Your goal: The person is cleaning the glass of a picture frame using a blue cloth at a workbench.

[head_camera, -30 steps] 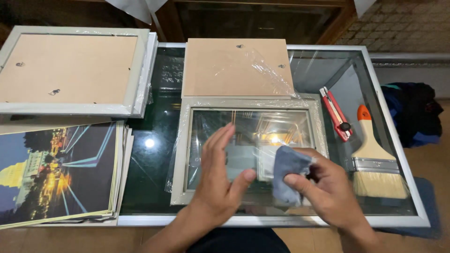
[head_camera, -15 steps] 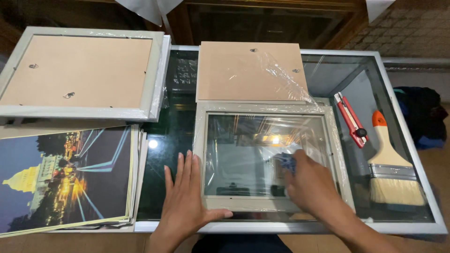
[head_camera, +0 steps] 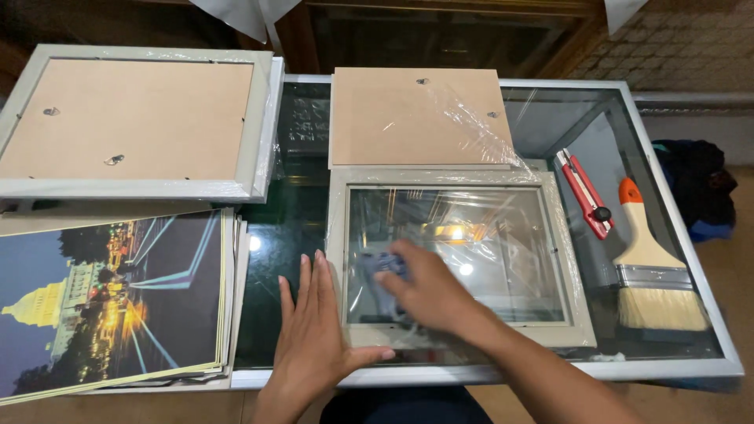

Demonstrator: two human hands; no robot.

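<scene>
A pale grey picture frame (head_camera: pixel 573 259) lies face down on the glass table, its glass pane (head_camera: pixel 479 235) showing and loose plastic wrap around it. My right hand (head_camera: pixel 428 290) presses a blue-grey cloth (head_camera: pixel 377 267) onto the pane's near left part. My left hand (head_camera: pixel 314 330) lies flat with fingers together on the table, its thumb against the frame's near left corner. A brown backing board (head_camera: pixel 408 118) lies just beyond the frame.
A second wrapped frame (head_camera: pixel 133 118) lies face down at the far left. Night city prints (head_camera: pixel 110 298) are stacked at the near left. A red utility knife (head_camera: pixel 585 192) and a wide paintbrush (head_camera: pixel 652 267) lie at the right. The table's metal edge (head_camera: pixel 550 369) runs along the front.
My right hand has slid the cloth leftward across the pane. My left hand has come off the glass and now rests beside the frame's left edge.
</scene>
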